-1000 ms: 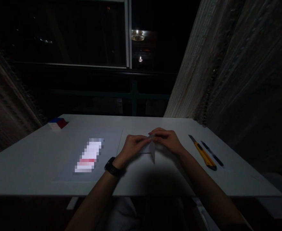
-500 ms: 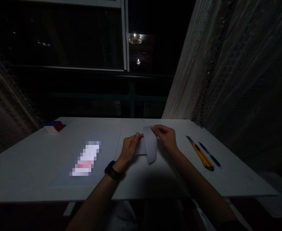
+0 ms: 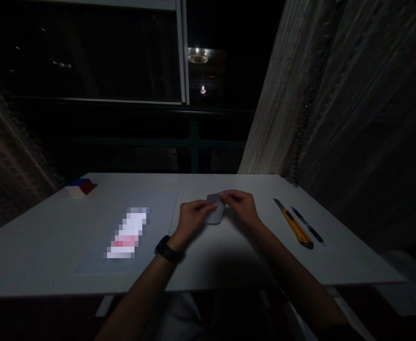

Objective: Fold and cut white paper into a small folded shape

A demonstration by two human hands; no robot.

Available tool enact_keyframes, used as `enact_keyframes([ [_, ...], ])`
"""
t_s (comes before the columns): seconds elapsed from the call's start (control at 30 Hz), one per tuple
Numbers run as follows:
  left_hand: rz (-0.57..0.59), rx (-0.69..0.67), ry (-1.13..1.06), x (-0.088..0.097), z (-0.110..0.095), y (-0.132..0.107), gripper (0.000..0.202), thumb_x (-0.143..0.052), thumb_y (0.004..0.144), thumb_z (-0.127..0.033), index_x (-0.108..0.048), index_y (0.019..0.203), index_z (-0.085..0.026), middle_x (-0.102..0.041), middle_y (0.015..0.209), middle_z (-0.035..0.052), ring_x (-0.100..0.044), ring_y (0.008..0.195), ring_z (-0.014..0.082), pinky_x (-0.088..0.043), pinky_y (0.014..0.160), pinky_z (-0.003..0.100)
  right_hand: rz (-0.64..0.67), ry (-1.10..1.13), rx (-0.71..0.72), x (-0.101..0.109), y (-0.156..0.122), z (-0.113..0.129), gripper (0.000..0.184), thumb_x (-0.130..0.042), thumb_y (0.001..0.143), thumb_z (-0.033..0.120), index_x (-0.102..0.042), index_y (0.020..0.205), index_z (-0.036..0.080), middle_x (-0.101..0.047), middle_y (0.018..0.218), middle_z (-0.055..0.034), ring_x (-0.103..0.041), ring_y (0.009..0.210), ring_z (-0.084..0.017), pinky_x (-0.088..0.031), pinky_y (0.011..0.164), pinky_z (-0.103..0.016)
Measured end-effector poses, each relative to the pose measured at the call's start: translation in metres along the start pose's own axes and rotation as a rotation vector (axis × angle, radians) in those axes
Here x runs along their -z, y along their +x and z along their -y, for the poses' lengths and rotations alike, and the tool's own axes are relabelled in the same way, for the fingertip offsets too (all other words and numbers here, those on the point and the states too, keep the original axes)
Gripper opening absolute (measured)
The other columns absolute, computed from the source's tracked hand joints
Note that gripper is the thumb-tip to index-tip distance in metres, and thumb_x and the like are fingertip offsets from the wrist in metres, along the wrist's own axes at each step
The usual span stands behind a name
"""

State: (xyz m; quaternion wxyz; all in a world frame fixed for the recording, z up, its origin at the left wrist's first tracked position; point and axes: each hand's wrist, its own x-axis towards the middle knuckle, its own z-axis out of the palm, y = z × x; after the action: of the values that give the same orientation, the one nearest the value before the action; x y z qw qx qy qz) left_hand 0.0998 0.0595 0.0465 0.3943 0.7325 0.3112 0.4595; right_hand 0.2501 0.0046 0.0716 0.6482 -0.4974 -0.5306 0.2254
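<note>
One piece of paper (image 3: pixel 214 216) is held over the worktop (image 3: pixel 147 182), pinched at its left side by the left hand (image 3: pixel 191 219) and at its upper right corner by the right hand (image 3: pixel 242 207), neither being nearer.

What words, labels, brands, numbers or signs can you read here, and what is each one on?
None can be read.
Lit screen: pixelated, nothing legible.
Yellow cutter and dark pen: any marks are too small and dim to read.
Black wristband: nothing legible.
Held paper: no writing can be made out.
</note>
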Motion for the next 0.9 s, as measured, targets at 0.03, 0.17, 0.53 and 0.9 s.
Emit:
enact_keyframes([
  [0.03, -0.009, -0.017, 0.012, 0.001, 0.0, 0.0, 0.025, -0.066, 0.068, -0.039, -0.072, 0.071, -0.015, -0.068, 0.064, 0.0019, -0.06, 0.061, 0.0146, -0.043, 0.054, 0.022, 0.016, -0.01, 0.008, 0.002, 0.0, 0.001, 0.019, -0.069, 0.064, 0.036, -0.07, 0.069, 0.017, -0.069, 0.071, -0.0036, -0.062, 0.069, -0.018, -0.047, 0.067, -0.029],
  [0.17, -0.06, -0.078, 0.02, 0.002, 0.002, 0.0, 0.016, -0.066, 0.069, -0.03, -0.073, 0.077, -0.018, -0.071, 0.075, 0.0028, -0.065, 0.071, 0.0177, -0.048, 0.066, 0.026, 0.104, -0.005, 0.036, 0.007, -0.001, 0.004, 0.015, -0.071, 0.063, 0.032, -0.072, 0.069, 0.019, -0.07, 0.073, -0.0041, -0.064, 0.071, -0.019, -0.048, 0.069, -0.03],
  [0.53, 0.0, -0.165, -0.016, 0.003, 0.005, -0.001, 0.015, -0.059, 0.073, -0.02, -0.073, 0.079, -0.02, -0.072, 0.078, 0.0019, -0.067, 0.074, 0.0172, -0.052, 0.072, 0.027, 0.232, 0.056, 0.053, 0.015, 0.001, 0.004, 0.007, -0.07, 0.065, 0.027, -0.072, 0.067, 0.02, -0.071, 0.075, -0.0028, -0.064, 0.074, -0.017, -0.048, 0.072, -0.029],
  [0.9, -0.012, -0.077, 0.037, 0.003, -0.003, -0.002, 0.01, -0.067, 0.069, -0.026, -0.073, 0.074, -0.02, -0.071, 0.073, 0.0012, -0.065, 0.068, 0.0163, -0.049, 0.065, 0.024, 0.155, 0.029, 0.042, 0.018, 0.001, 0.004, 0.014, -0.071, 0.063, 0.033, -0.072, 0.069, 0.02, -0.071, 0.072, -0.0037, -0.065, 0.071, -0.019, -0.049, 0.07, -0.03],
])
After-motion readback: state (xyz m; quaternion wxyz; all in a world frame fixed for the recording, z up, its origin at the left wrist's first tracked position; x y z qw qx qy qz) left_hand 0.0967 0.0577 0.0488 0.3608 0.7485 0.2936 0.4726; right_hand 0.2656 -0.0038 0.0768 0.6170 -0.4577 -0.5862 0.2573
